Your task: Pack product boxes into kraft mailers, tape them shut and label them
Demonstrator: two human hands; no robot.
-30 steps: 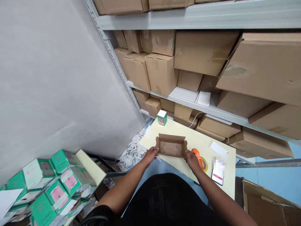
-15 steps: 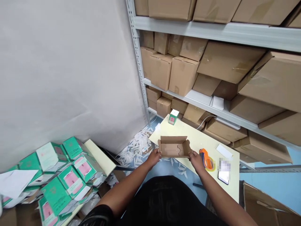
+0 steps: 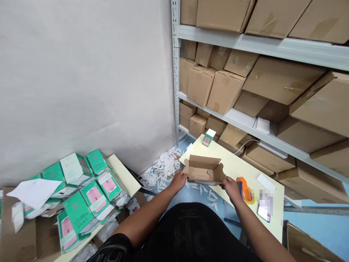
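Note:
A small brown cardboard box [image 3: 204, 170], open at the top with its flaps up, is held at the near edge of a pale yellow table [image 3: 240, 165]. My left hand [image 3: 178, 179] grips its left end, fingers curled round the side. My right hand [image 3: 229, 185] grips its right end the same way. Just right of my right hand lies an orange tape dispenser [image 3: 244, 189] on the table.
A small green box [image 3: 207, 138] stands at the table's far corner; a phone [image 3: 264, 209] and a white slip [image 3: 265, 182] lie at the right. Green boxes [image 3: 81, 196] are heaped at the left. Paper scraps [image 3: 160, 171] litter the floor. Metal shelving [image 3: 261, 47] holds brown cartons.
The box has been pulled from the middle of the table to its near edge and lifted a little, both hands staying on its ends. The view has swung left.

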